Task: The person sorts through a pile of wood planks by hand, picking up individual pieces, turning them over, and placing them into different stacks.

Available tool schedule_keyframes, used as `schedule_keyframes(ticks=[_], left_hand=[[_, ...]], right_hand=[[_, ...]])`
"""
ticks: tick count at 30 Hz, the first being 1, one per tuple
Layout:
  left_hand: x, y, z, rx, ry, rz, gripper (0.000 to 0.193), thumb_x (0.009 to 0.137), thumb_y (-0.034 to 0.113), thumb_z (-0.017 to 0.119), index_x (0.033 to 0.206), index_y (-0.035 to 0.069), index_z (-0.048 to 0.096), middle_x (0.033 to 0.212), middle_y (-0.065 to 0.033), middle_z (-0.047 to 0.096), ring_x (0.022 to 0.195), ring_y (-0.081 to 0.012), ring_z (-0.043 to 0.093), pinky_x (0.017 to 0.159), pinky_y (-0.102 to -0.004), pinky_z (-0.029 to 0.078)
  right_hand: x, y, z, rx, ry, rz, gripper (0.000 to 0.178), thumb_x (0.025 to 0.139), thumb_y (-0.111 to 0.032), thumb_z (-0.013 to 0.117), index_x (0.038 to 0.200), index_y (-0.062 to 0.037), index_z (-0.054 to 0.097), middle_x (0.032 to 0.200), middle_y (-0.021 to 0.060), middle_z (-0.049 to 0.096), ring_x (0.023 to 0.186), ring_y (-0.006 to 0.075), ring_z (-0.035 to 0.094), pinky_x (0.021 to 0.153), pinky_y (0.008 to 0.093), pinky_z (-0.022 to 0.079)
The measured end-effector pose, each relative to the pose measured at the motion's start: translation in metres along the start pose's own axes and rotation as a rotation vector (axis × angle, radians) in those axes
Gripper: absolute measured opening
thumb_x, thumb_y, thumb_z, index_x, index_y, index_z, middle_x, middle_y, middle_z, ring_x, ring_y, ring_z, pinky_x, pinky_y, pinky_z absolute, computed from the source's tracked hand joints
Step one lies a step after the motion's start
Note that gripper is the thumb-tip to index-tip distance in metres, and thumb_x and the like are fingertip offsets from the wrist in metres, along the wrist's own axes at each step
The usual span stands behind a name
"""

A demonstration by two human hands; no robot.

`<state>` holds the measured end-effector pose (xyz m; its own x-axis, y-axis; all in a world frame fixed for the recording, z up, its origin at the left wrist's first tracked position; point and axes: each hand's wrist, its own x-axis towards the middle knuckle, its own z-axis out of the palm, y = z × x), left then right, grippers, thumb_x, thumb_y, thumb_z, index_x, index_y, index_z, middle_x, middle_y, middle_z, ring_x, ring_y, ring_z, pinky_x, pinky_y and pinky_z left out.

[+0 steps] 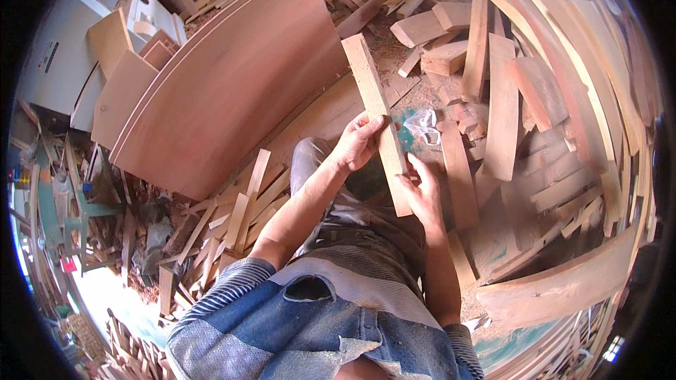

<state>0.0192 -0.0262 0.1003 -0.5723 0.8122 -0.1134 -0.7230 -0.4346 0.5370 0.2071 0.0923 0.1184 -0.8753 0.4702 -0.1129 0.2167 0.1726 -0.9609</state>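
A long, narrow wooden board slants across the middle of the head view, held up in front of my body. My left hand grips it near its middle, thumb lying on the upper face and fingers hidden beneath. Closer to me, my right hand is closed around the board's right edge by the near end. Its far end points away and slightly left, with nothing touching it. Just right of the board, a crumpled clear plastic bag lies on the floor.
Large reddish-brown sheets stand at the left, beside a white machine. Loose offcuts heap up near my left arm. Thick wooden blocks and planks crowd the right. A curved board lies at the lower right.
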Motion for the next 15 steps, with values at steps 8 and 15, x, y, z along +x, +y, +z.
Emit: schedule_keyframes(ticks=[8, 15], left_hand=[[-0.007, -0.002, -0.01, -0.138, 0.104, 0.0, 0.037, 0.101, 0.038, 0.063, 0.121, 0.007, 0.061, 0.114, -0.0142, 0.07, 0.107, -0.0276, 0.068, 0.097, -0.0464, 0.055], [-0.001, 0.002, -0.004, -0.306, 0.154, -0.06, 0.053, 0.106, 0.054, 0.044, 0.125, 0.007, 0.06, 0.114, -0.0137, 0.07, 0.108, -0.0314, 0.067, 0.099, -0.0479, 0.053]], right_hand=[[-0.033, 0.018, -0.017, 0.027, -0.121, 0.127, 0.044, 0.094, -0.019, 0.071, 0.128, 0.007, 0.061, 0.107, 0.0114, 0.072, 0.095, 0.0149, 0.065, 0.086, 0.0322, 0.053], [-0.043, 0.025, -0.017, 0.217, -0.123, 0.27, 0.038, 0.095, -0.013, 0.068, 0.127, 0.0061, 0.062, 0.104, 0.0055, 0.069, 0.094, 0.0107, 0.063, 0.083, 0.0282, 0.052]])
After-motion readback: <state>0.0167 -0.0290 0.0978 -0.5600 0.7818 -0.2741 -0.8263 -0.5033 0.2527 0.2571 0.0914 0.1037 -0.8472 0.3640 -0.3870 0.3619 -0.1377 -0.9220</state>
